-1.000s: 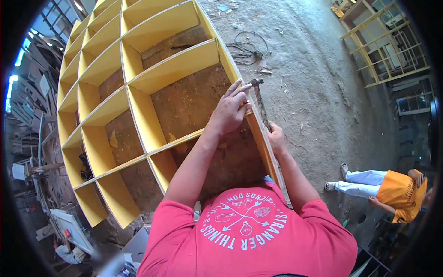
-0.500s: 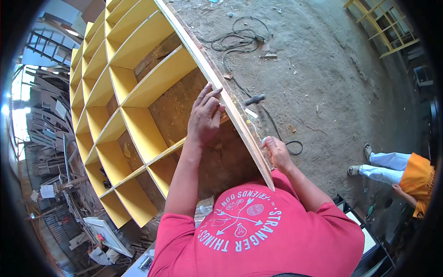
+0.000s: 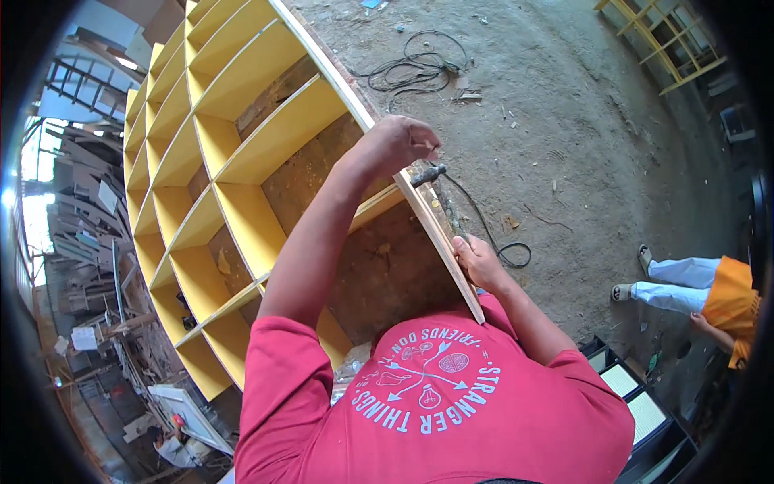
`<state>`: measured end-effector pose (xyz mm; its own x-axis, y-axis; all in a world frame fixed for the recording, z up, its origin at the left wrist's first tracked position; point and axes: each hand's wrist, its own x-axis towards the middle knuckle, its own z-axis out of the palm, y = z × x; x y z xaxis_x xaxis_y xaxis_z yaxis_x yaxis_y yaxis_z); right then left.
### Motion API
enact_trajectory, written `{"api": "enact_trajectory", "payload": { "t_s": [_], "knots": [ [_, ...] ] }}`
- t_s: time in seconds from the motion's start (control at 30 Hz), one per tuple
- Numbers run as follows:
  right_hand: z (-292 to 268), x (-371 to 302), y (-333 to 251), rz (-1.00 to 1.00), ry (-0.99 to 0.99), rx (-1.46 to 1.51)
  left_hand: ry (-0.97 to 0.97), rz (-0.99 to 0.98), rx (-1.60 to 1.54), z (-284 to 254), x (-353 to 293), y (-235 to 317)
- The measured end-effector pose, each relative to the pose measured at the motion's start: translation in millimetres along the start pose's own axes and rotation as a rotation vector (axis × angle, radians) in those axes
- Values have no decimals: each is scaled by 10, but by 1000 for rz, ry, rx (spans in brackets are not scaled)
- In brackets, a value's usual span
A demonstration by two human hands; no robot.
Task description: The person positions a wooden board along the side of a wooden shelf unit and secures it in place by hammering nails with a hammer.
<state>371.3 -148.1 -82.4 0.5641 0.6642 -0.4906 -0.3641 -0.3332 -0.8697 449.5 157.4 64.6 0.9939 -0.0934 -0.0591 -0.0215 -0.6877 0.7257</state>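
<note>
A large yellow wooden grid frame point(image 3: 242, 181) of open compartments stands before me, with a bare wood strip point(image 3: 443, 242) along its right edge. My right hand point(image 3: 481, 264) is closed round a hammer point(image 3: 427, 175) just outside that strip; the hammer's dark head rests at or close against the wood. Bent at the wrist, my left hand point(image 3: 401, 143) reaches over the same edge, just above the hammer head. Its fingers are curled on the outer side, and what they hold, if anything, is too small to make out.
A tangled black cable point(image 3: 427, 73) lies on the dusty floor beyond the frame. At the far right stands a person in an orange top point(image 3: 730, 302). Another yellow frame point(image 3: 669, 48) is at the upper right; stacked wood scraps point(image 3: 85, 210) fill the left side.
My left hand has lifted off the strip and swung over to its outer side, fingers curling. The hammer head has moved from above the floor to the strip. My right hand has shifted slightly.
</note>
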Motion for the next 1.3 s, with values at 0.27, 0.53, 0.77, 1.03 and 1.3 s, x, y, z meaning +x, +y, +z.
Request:
{"api": "enact_trajectory", "payload": {
  "t_s": [0.27, 0.53, 0.77, 1.03, 1.3],
  "knots": [
    [1, -116, 57, -35, 99, 7, -561, -230, 200, 11, 233, -203],
    [-199, -290, -265, -43, 159, 154, -573, -202, 225, 12, 255, -186],
    [-275, -227, -305, -73, 197, 180, -636, -285, 98, -16, 264, -281],
    [-225, -198, -288, -137, 159, 53, -647, -184, 214, -28, 274, -291],
    [-141, -204, -234, -104, 189, 272, -607, -89, 271, -5, 234, -305]
  ]
}}
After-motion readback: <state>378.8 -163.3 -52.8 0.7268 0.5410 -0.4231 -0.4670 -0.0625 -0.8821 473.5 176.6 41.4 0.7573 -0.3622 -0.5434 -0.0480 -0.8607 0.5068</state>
